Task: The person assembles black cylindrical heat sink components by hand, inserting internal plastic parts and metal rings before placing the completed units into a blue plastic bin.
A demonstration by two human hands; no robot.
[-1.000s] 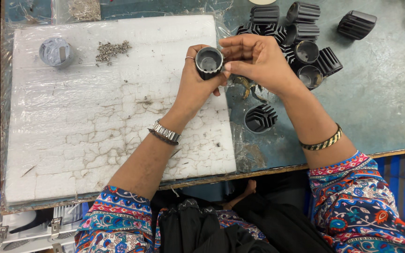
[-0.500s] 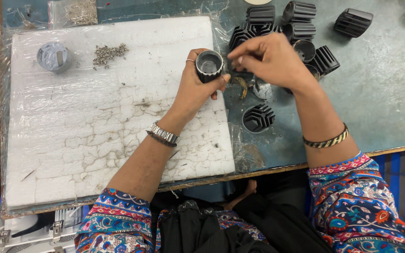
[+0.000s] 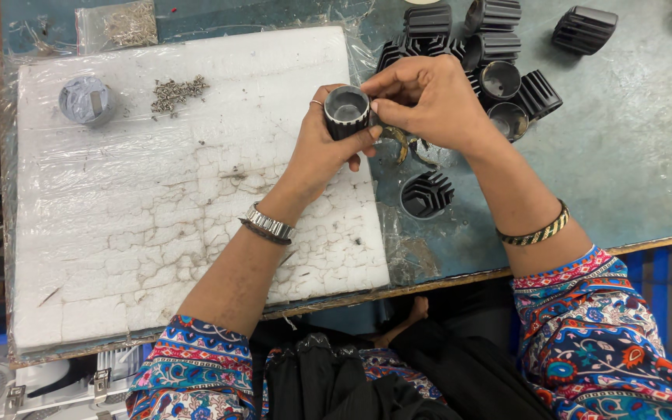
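The bench (image 3: 631, 179), grey-blue and scuffed, carries everything. Under the left forearm lies a white foam board (image 3: 157, 210) in cracked plastic film, running out to the left of the hands. Beyond the right hand sits a cluster of black finned housings (image 3: 499, 70), some upright and open-mouthed; one more finned housing (image 3: 426, 194) stands alone just below the right hand, near the wrist.

The left hand (image 3: 316, 152) is wrapped around a black cylindrical housing (image 3: 347, 113), held upright with its open mouth facing up, above the board's right edge. The right hand (image 3: 429, 101) meets it from the right, fingertips pinched together at the rim; whether a small part is pinched there cannot be told.

Far to the left of both hands rest a grey round cap (image 3: 85, 99) and, beside it, a scatter of small screws (image 3: 176, 92).

To do this fitting step well, the left hand's grip should probably stay firm and level so the mouth does not tilt, while the right fingertips work squarely at the rim rather than at an angle. Bracing the wrists on the board would likely steady both.
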